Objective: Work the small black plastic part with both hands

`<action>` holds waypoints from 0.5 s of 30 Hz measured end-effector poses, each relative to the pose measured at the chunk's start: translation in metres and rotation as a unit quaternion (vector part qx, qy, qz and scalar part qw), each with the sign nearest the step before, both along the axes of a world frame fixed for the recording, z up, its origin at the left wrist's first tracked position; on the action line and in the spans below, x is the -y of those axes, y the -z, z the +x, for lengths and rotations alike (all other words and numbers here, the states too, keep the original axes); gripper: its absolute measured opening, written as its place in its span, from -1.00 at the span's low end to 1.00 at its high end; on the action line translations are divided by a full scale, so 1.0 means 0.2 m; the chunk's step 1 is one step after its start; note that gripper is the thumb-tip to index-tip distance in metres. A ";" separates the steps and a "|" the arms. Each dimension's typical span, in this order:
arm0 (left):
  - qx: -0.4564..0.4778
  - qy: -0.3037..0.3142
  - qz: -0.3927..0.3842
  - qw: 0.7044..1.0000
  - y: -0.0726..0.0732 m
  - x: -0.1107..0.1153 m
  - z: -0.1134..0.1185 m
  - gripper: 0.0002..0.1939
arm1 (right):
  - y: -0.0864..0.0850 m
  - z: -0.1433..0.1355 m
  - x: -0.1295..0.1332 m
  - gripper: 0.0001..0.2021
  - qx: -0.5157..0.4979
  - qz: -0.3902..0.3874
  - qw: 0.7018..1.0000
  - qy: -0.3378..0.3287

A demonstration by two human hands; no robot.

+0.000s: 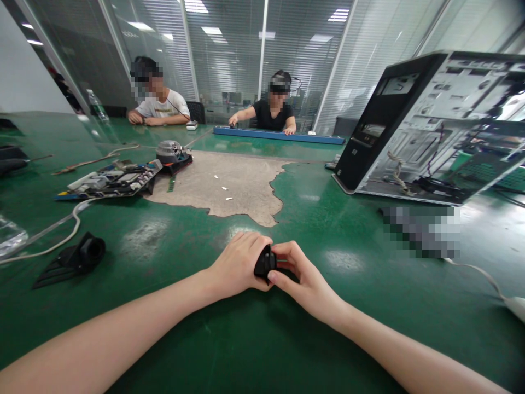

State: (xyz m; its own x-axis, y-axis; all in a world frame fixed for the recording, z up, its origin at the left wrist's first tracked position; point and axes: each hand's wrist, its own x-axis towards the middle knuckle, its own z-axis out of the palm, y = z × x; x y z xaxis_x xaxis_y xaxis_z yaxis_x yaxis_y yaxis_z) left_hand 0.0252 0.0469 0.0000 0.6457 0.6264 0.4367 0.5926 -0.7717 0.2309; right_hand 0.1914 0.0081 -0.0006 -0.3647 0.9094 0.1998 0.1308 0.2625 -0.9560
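Observation:
A small black plastic part [266, 261] is held just above the green table, between my two hands. My left hand [241, 262] wraps round it from the left, its back turned up and most of its fingers out of sight behind the part. From the right, my right hand [296, 273] pinches the part's edge with thumb and fingertips. Much of the part is covered by the hands, so its exact kind does not show. Left of my forearm lies a black plastic piece with a round collar [82, 256].
A circuit board [123, 180] and a round fan-like cooler [172, 156] stand at the left. An open computer case [394, 131] stands on the right. Bare brown patch [229, 183] ahead. Two people sit across the table, one at a long blue bar [279, 135].

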 end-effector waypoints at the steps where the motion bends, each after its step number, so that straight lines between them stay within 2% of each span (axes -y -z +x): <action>1: 0.001 -0.001 0.004 1.000 0.00 0.00 0.00 -0.55 | 0.00 0.00 0.00 -0.83 -0.011 -0.012 1.000 0.000; 4: 0.004 -0.004 0.012 1.000 0.01 0.00 0.01 -0.57 | 0.00 -0.02 -0.02 -0.86 -0.039 -0.048 0.998 0.007; 7: 0.008 -0.003 0.009 1.000 0.01 -0.01 0.01 -0.57 | 0.00 -0.01 -0.02 -0.81 -0.018 -0.068 0.997 0.018; 13: 0.005 0.001 -0.007 1.000 0.01 -0.01 0.00 -0.52 | -0.01 0.01 0.00 -0.77 0.009 0.006 1.000 -0.007; 15: 0.005 0.001 -0.005 1.000 0.01 -0.01 0.00 -0.53 | -0.01 0.01 0.00 -0.81 -0.005 0.003 1.000 -0.003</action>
State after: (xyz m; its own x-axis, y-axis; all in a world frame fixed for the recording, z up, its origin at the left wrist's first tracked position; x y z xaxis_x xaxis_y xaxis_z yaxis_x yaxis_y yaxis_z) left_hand 0.0256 0.0480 -0.0014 0.6423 0.6291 0.4378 0.5884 -0.7708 0.2444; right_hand 0.1925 0.0078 0.0018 -0.3675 0.9060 0.2100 0.1190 0.2698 -0.9555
